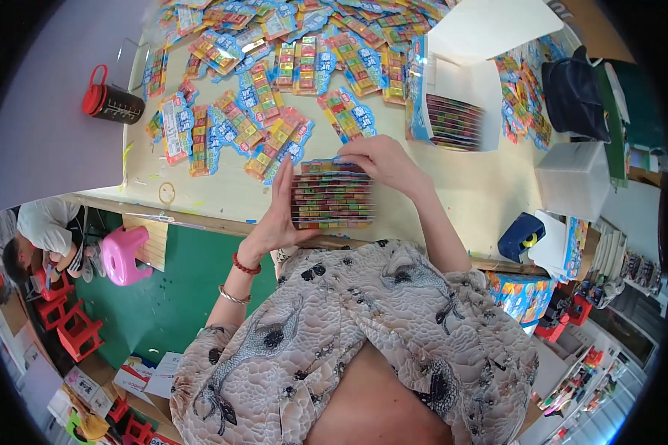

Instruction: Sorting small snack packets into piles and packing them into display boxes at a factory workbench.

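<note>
Fingers point(283, 182) of the left hand point(269, 224) lie pressed together along a row of colourful packs point(332, 199), thumb spread along its near edge. Right hand's point(390, 167) fingers curl over the far right corner, can't tell if they're pinching one. Row's at the near table point(453, 185) edge, loose packs point(304, 67) scattered beyond, half-filled white box point(471, 81) off right.
</note>
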Action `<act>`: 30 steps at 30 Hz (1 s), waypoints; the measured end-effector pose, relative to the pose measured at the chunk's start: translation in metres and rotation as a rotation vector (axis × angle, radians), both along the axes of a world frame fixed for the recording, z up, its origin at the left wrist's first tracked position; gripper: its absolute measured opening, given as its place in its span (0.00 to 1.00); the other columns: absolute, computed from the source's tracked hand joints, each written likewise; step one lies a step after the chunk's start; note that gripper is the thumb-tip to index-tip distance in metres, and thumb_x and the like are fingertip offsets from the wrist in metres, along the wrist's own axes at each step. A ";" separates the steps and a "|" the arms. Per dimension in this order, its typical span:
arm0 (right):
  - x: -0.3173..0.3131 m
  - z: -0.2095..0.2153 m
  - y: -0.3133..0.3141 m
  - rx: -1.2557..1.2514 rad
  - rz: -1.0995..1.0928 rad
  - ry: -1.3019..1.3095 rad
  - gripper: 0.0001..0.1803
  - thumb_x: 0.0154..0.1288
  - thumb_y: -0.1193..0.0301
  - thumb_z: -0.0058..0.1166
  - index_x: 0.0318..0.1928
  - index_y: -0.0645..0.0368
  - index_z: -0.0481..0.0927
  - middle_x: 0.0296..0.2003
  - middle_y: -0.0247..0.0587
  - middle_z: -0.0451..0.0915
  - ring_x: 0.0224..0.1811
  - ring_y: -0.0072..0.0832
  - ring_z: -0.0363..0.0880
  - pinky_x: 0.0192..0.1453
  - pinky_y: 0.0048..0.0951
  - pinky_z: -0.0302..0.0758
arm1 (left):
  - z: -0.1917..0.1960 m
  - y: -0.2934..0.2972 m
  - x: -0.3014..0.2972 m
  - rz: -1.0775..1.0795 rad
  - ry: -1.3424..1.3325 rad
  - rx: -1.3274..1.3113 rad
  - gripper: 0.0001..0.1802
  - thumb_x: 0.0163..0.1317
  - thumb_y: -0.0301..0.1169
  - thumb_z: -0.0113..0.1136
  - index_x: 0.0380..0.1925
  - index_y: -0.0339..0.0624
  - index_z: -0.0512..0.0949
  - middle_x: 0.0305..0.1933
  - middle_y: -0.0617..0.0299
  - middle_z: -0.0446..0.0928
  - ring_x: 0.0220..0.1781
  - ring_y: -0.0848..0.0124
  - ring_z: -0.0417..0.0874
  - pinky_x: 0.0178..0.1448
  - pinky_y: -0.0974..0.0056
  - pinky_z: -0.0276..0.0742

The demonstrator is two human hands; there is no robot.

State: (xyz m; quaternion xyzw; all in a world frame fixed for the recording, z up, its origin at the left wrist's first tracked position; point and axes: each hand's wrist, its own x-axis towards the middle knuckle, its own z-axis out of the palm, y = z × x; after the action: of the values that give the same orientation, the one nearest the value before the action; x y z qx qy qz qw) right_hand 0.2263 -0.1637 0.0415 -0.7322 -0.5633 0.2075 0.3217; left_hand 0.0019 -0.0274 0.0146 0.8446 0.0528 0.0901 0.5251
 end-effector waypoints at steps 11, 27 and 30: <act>-0.073 -0.035 -0.054 0.216 -0.502 0.842 0.41 0.70 0.41 0.27 0.72 0.57 0.46 0.69 0.51 0.55 0.73 0.38 0.49 0.74 0.39 0.45 | -0.012 -0.008 0.008 -0.004 0.043 -0.282 0.77 0.36 0.26 0.78 0.69 0.43 0.19 0.69 0.48 0.51 0.69 0.57 0.60 0.70 0.57 0.60; -0.049 -0.055 -0.069 0.550 -0.465 0.926 0.44 0.68 0.42 0.38 0.71 0.61 0.47 0.69 0.52 0.54 0.73 0.37 0.49 0.74 0.37 0.45 | -0.018 -0.013 0.029 -0.037 0.059 -0.181 0.69 0.39 0.27 0.78 0.71 0.40 0.32 0.68 0.48 0.50 0.69 0.56 0.58 0.70 0.58 0.60; -0.038 -0.060 -0.084 0.514 -0.462 1.104 0.39 0.68 0.49 0.46 0.69 0.61 0.54 0.66 0.50 0.62 0.69 0.33 0.58 0.72 0.34 0.52 | -0.020 -0.013 0.027 -0.025 0.092 -0.148 0.67 0.37 0.27 0.79 0.70 0.40 0.37 0.68 0.50 0.50 0.69 0.57 0.59 0.71 0.58 0.60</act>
State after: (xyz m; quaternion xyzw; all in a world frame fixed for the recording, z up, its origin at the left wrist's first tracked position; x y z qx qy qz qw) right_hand 0.1880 -0.2479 -0.0183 -0.5199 -0.1746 0.3375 0.7650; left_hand 0.0287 -0.0400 -0.0059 0.8074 0.0729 0.0403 0.5841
